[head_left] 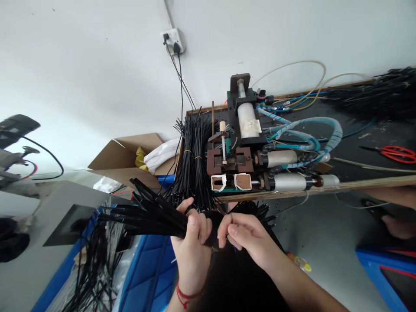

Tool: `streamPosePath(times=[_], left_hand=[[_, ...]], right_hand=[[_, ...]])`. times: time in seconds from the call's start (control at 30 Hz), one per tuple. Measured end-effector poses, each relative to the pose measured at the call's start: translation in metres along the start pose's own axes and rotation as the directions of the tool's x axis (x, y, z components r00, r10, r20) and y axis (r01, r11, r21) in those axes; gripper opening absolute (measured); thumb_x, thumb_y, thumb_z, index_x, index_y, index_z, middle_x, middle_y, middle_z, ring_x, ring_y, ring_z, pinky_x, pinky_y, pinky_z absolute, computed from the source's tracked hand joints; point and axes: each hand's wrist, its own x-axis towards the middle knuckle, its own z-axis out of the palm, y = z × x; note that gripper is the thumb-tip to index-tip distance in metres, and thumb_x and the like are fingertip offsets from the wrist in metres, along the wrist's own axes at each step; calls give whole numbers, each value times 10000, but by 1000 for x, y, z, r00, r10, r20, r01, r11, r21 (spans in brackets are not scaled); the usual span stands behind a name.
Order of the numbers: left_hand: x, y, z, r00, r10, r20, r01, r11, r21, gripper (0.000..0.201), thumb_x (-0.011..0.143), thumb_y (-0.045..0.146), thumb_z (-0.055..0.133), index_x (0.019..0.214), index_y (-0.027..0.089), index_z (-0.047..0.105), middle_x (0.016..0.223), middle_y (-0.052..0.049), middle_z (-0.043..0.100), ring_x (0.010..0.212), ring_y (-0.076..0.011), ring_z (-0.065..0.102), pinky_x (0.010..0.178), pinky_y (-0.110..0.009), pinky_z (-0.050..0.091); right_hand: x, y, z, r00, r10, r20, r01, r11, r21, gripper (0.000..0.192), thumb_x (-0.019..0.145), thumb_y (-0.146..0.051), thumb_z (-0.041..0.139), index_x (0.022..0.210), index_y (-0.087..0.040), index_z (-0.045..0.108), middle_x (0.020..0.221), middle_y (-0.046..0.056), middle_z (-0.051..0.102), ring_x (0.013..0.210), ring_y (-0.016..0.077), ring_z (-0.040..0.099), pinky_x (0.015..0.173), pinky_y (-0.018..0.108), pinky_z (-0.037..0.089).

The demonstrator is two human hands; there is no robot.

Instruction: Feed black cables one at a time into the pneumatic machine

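Observation:
A thick bundle of black cables point(152, 216) is wrapped in the fingers of my left hand point(195, 242), its ends fanning out to the left. Close by on the right, my right hand point(243, 236) has its fingers curled with thumb and forefinger together; what is between them, if anything, is too small to make out. More black cable ends point(260, 213) show behind my right hand, and I cannot tell whether they belong to the same bundle. Just beyond my hands, banded bundles of black cables point(193, 160) lie on the bench.
A pneumatic machine point(248, 119) with blue hoses stands on the dark bench point(354, 134). Red-handled scissors point(398, 154) and a cable pile point(377, 93) lie to the right. An open cardboard box point(112, 156) and a blue crate point(146, 268) are on the left. Another person's arm point(390, 195) shows at right.

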Motion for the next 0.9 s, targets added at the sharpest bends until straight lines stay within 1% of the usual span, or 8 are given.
streamPosePath(times=[0.07,0.1,0.2,0.3,0.47,0.6,0.73,0.9], left_hand=[[1,2,1,1000,26,5,-26,1000,-3,389,957,380,806,1299,228,702,576,119,355,449,-57,243,444,-163,346],[1,3,1,1000,29,12,-29,1000,-4,381,964,383,799,1299,228,703,579,118,344,450,-57,233,445,-163,344],[-1,9,1,998,48,46,-48,999,-13,268,959,387,801,1166,236,722,579,114,322,450,-65,211,444,-177,354],[-5,15,2,995,69,65,-68,997,-20,222,951,397,807,1071,243,700,576,113,299,449,-69,181,444,-193,347],[-8,22,1,992,91,88,-92,996,11,258,934,438,819,1011,242,669,580,112,279,458,-72,153,443,-217,304],[-11,25,-2,989,109,101,-112,993,31,234,941,419,812,990,248,659,572,110,251,447,-79,148,426,-241,263],[-15,26,-2,982,123,141,-131,990,56,185,978,401,763,979,254,649,573,105,235,435,-87,147,418,-261,239],[-15,23,0,984,138,111,-146,987,66,137,985,350,750,980,253,652,573,103,258,444,-87,170,433,-237,281]], right_hand=[[3,6,-1,1000,18,-25,-14,989,145,379,1059,-470,647,900,-145,758,792,56,729,501,75,446,458,226,308],[5,9,-2,999,33,-43,-23,978,208,368,1055,-469,655,911,-146,754,804,62,736,507,82,493,436,210,331],[9,12,-3,993,96,-68,-67,938,340,370,1043,-502,667,1030,-147,770,852,77,740,640,139,647,479,210,503],[13,12,-3,994,102,-38,-78,910,407,375,1038,-493,681,1126,-143,782,888,83,740,729,151,679,590,234,579],[18,14,-1,996,84,27,-86,864,496,318,1049,-435,676,1120,-139,768,843,62,704,690,125,637,544,199,469],[18,14,1,993,95,74,-119,863,491,314,1065,-438,652,968,-142,697,762,32,652,572,92,512,510,215,350],[20,15,1,986,92,138,-152,836,527,341,1059,-450,651,880,-160,625,732,21,611,582,100,482,530,230,317],[25,17,-1,992,77,103,-121,822,557,311,1060,-429,648,885,-176,602,724,11,594,592,109,476,528,234,293]])
